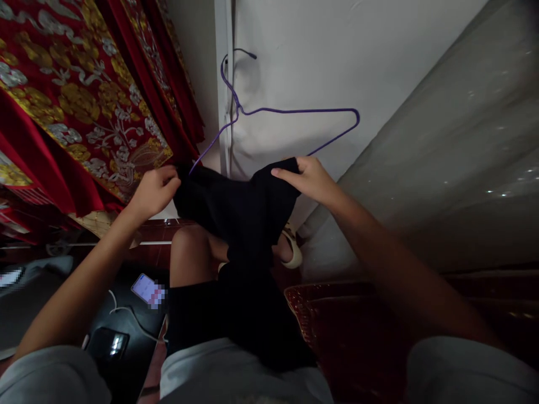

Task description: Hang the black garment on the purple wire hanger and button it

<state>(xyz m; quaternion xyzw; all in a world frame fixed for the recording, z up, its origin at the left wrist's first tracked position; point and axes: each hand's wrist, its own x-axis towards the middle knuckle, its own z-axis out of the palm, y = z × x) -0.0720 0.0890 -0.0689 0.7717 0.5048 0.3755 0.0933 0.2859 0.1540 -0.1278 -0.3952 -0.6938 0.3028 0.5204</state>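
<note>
A black garment (236,207) hangs stretched between my two hands, its lower part falling over my lap; its exact kind does not show. At its upper left corner my left hand (155,191) is closed on the cloth. My right hand (309,178) pinches the upper right edge, thumb on top. Behind and above it is a purple wire hanger (290,110), its hook at a pale upright pole. The hanger's left arm runs down behind or into the cloth near my left hand, and its lower bar goes out of sight behind the garment on the right.
Red curtains (105,106) with gold and silver patterns hang at the left. A pale pole (229,134) runs along the white wall. Translucent sheeting (442,168) covers the right side. Lower left, a lit phone (147,290) and a cable (135,318) lie on a dark surface.
</note>
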